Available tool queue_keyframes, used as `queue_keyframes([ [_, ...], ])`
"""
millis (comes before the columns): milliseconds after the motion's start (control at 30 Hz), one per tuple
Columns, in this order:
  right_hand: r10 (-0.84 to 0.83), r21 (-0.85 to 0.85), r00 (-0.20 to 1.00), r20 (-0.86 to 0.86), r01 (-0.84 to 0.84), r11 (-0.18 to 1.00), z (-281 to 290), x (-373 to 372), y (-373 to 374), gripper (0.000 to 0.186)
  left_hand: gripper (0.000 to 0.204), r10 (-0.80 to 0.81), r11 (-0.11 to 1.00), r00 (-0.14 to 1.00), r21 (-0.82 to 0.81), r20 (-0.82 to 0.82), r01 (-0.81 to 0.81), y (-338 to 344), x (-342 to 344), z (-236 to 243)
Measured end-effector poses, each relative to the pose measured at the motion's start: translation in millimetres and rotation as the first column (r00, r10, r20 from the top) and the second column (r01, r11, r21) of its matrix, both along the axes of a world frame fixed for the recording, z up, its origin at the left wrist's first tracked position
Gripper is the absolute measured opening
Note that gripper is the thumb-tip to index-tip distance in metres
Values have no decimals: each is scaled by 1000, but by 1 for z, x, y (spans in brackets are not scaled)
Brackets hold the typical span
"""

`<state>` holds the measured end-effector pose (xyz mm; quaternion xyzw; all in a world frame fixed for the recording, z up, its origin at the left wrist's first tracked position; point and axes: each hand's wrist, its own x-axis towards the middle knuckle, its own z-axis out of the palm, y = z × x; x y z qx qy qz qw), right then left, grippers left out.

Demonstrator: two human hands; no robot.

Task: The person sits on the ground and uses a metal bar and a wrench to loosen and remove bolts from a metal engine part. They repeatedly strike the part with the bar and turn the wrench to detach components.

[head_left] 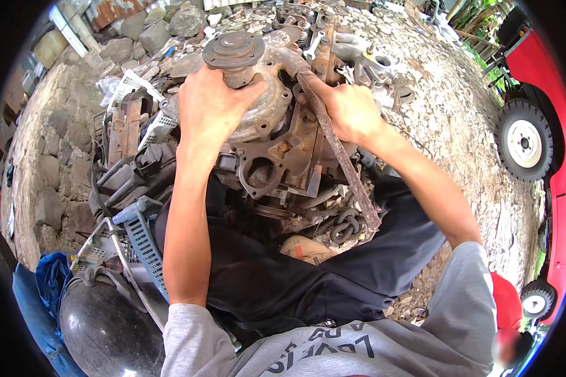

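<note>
Left hand (210,103): clamped on the pump-like casting (267,103), thumb over its near face just below the round flange (234,50); the other fingers mostly hidden behind the metal

Right hand (352,110): grasping the rusty bar (334,141) near its top end; part of the grip is hidden, so exact finger placement can't be told

Casting sits at the top of the engine block (305,147), ahead of the person, upper middle of view. Flange faces up. Whether it's bolted down, can't tell

Bar slants from beside the casting down and to the right, lower end near the person's knee, in front of the dark trousers (295,276). Block has a flat plate with a large round opening (260,173) on the near side, below the casting

Around it: silver wrench (314,46) on the far part of the block, grey metal castings (368,60) past the right hand, dark coiled chain (347,226) near the bar's lower end. Blue-grey plastic crate (143,242) and a glossy black rounded object (107,327) by the person's left side. Stony ground (459,169) on the right, red vehicle (550,75) with a chunky black tyre (503,141) beyond
</note>
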<state>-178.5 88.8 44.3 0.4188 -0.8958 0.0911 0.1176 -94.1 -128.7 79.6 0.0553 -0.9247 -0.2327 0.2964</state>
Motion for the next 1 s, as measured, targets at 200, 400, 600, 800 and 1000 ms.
queue_keyframes([
  [200,-47,-536,942,332,229,812,-33,14,-22,49,46,-1,1000,1000,30,27,1,5,-4,2],
  [400,121,-664,722,682,540,517,-24,33,-41,59,46,9,998,999,65,36,-11,0,-2,-2],
  [600,902,-384,68,426,917,112,-5,48,-48,53,45,13,998,998,62,67,-17,3,-3,2],
  [800,924,-340,265,277,926,-164,-2,58,-61,50,46,-4,998,998,69,55,0,3,-1,5],
  [1000,707,-661,435,557,748,61,-57,97,2,68,49,-39,996,999,75,9,38,-1,-3,-2],
])
